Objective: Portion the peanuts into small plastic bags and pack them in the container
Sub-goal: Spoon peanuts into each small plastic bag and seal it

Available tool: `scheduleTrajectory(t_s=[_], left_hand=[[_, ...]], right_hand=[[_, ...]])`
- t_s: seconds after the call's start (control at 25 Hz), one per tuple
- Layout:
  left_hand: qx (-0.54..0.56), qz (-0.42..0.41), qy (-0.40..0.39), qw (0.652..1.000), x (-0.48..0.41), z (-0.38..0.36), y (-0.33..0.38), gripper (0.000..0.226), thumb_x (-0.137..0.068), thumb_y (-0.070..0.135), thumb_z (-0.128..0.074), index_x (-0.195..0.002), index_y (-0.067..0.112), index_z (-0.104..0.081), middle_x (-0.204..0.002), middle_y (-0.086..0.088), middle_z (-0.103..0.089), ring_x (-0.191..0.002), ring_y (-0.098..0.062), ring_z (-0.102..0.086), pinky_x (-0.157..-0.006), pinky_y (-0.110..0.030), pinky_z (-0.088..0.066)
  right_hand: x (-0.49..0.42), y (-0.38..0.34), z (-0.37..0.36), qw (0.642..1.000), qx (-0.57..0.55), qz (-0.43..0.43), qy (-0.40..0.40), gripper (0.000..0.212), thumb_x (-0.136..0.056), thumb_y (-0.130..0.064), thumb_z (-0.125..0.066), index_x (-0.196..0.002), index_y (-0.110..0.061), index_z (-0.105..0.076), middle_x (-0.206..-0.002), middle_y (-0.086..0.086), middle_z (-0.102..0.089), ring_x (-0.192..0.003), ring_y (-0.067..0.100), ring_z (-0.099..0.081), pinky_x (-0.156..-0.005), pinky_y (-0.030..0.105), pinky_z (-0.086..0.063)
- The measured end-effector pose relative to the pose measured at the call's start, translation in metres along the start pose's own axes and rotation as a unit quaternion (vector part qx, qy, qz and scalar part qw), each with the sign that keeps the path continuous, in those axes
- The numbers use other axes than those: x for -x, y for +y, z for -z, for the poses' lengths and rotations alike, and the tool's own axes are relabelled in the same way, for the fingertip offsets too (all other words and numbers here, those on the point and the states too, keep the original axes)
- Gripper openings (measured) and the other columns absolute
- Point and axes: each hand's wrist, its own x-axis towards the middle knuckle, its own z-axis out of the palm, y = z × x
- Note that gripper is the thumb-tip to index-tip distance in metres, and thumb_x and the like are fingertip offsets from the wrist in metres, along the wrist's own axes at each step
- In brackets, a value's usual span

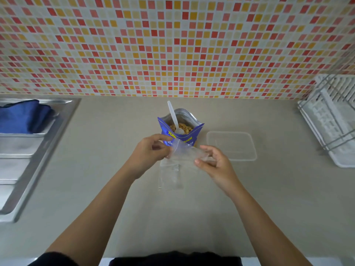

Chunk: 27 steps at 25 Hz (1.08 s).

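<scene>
Pinching a small clear plastic bag (184,153) at opposite edges, left hand (151,151) and right hand (213,160) hold it over the surface (192,217) before the open blue foil peanut pouch (196,131), probably to part its mouth.

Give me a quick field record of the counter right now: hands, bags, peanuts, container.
left hand: left hand pinches one end of the small clear plastic bag
right hand: right hand pinches the other end
held bag: lifted above the counter, no peanuts in it
peanut pouch: blue peanut pouch upright, open, peanuts visible
spoon: white plastic spoon stands in the pouch
spare bags: spare clear bags flat on the counter under the hands
container: clear rectangular container right of the pouch, no bags in it
</scene>
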Motion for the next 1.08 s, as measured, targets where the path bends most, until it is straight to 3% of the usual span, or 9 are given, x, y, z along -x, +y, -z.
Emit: scheduleTrajectory(t_s=[0.12,0.2,0.28,0.36,0.44,0.52,0.72,0.92,1.08], left_hand=[[-0.041,0.003,0.025,0.999,-0.002,-0.002,0.005,0.008,-0.08,0.01,-0.065,-0.074,0.015,-0.069,-0.061,0.0,-0.065,-0.058,-0.01,-0.058,-0.053,-0.01,-0.041],[-0.082,0.007,0.07,0.994,-0.003,-0.007,0.005,0.011,-0.078,0.01,-0.063,-0.069,0.013,-0.067,-0.057,0.002,-0.065,-0.055,-0.007,-0.055,-0.049,-0.008,-0.038],[-0.102,0.005,0.106,0.989,-0.004,-0.01,0.006,0.012,-0.076,0.01,-0.06,-0.065,0.013,-0.064,-0.058,-0.001,-0.064,-0.051,-0.005,-0.05,-0.045,-0.009,-0.034],[-0.09,-0.006,0.12,0.989,-0.007,-0.011,0.01,0.016,-0.076,0.01,-0.06,-0.061,0.016,-0.062,-0.056,0.0,-0.062,-0.05,-0.005,-0.05,-0.046,-0.01,-0.035],[-0.085,-0.016,0.116,0.99,-0.009,-0.012,0.013,0.017,-0.075,0.01,-0.062,-0.06,0.019,-0.063,-0.055,0.001,-0.061,-0.055,-0.01,-0.053,-0.054,-0.016,-0.039],[-0.074,-0.024,0.098,0.992,-0.012,-0.014,0.017,0.013,-0.074,0.011,-0.064,-0.063,0.018,-0.066,-0.059,-0.002,-0.06,-0.058,-0.013,-0.052,-0.058,-0.023,-0.041],[-0.054,-0.019,0.074,0.996,-0.018,-0.019,0.022,0.011,-0.075,0.006,-0.065,-0.068,0.012,-0.07,-0.06,-0.002,-0.061,-0.052,-0.004,-0.049,-0.053,-0.013,-0.04],[-0.021,-0.006,0.061,0.998,-0.023,-0.022,0.019,0.008,-0.077,0.008,-0.067,-0.073,0.011,-0.073,-0.071,-0.014,-0.069,-0.063,-0.013,-0.058,-0.066,-0.023,-0.047],[-0.002,0.008,0.033,0.999,-0.021,-0.023,0.02,0.01,-0.078,0.009,-0.066,-0.073,0.014,-0.073,-0.068,-0.008,-0.069,-0.06,-0.008,-0.057,-0.067,-0.022,-0.047]], right_hand=[[-0.003,-0.001,0.001,0.99,-0.134,-0.025,0.029,0.035,-0.085,-0.008,-0.062,-0.107,-0.032,-0.052,-0.073,-0.005,-0.064,-0.072,0.009,-0.066,-0.078,0.024,-0.053],[-0.007,-0.002,0.0,0.982,-0.179,-0.039,0.043,0.036,-0.09,-0.004,-0.053,-0.115,-0.029,-0.047,-0.075,-0.005,-0.071,-0.074,0.006,-0.068,-0.081,0.023,-0.054],[-0.011,-0.001,-0.004,0.995,-0.065,-0.019,0.067,0.038,-0.093,-0.007,-0.048,-0.126,-0.025,-0.041,-0.104,0.001,-0.069,-0.091,0.003,-0.064,-0.093,0.023,-0.047],[-0.011,-0.005,-0.006,0.987,0.111,0.071,0.093,0.05,-0.088,-0.022,-0.059,-0.133,-0.018,-0.038,-0.128,-0.005,-0.051,-0.115,0.001,-0.049,-0.1,0.014,-0.033],[-0.012,-0.013,-0.008,0.955,0.222,0.188,0.055,0.071,-0.075,-0.045,-0.067,-0.134,-0.017,-0.039,-0.131,-0.014,-0.041,-0.122,-0.003,-0.037,-0.102,0.007,-0.025],[-0.019,-0.021,-0.011,0.909,0.323,0.261,0.026,0.085,-0.066,-0.057,-0.067,-0.135,-0.017,-0.039,-0.135,-0.012,-0.042,-0.124,0.0,-0.034,-0.105,0.013,-0.023],[-0.036,-0.022,-0.013,0.892,0.346,0.287,0.051,0.082,-0.063,-0.06,-0.066,-0.132,-0.019,-0.046,-0.126,-0.004,-0.057,-0.114,0.007,-0.045,-0.099,0.019,-0.03],[-0.041,-0.016,-0.008,0.893,0.335,0.297,0.051,0.07,-0.066,-0.052,-0.069,-0.125,-0.022,-0.051,-0.11,-0.005,-0.063,-0.101,0.011,-0.054,-0.091,0.023,-0.04],[-0.043,-0.017,-0.005,0.885,0.324,0.329,0.066,0.053,-0.068,-0.048,-0.069,-0.111,-0.017,-0.06,-0.1,-0.003,-0.068,-0.09,0.008,-0.056,-0.081,0.021,-0.045]])
